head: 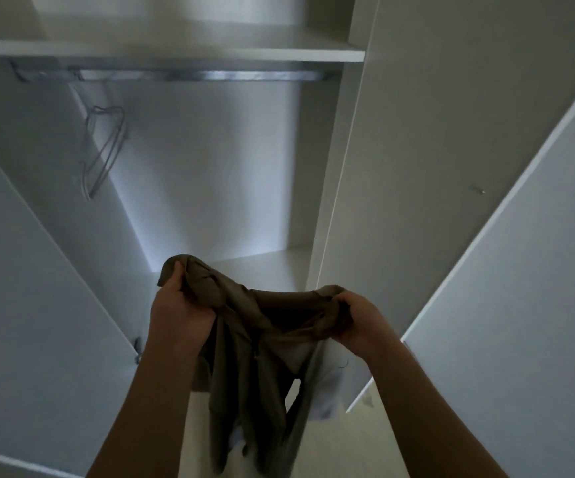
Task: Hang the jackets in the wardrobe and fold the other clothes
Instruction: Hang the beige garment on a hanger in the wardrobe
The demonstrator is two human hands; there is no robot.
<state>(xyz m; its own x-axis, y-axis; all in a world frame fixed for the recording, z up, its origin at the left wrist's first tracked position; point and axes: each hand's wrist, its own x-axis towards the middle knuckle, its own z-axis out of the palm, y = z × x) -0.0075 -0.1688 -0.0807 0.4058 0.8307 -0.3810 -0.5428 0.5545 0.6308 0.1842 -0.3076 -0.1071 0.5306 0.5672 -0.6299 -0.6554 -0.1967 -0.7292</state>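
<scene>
Head view: left hand (179,312) and right hand (358,319) apart, each clenched on bunched olive garment (255,339) stretched between them. Looks thin, limp, light; best gripped at shoulders. Hangers (103,150) on rail (203,75) above-left.

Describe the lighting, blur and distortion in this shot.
Head view: dim overall, with a brighter patch on the wardrobe's back wall. Head view: the rail and shelf are smeared by motion blur, and the wire hangers are soft. Head view: the wide-angle lens splays the right-hand door outward. The left hand and right hand, gripping the olive garment, look sharpest.
</scene>
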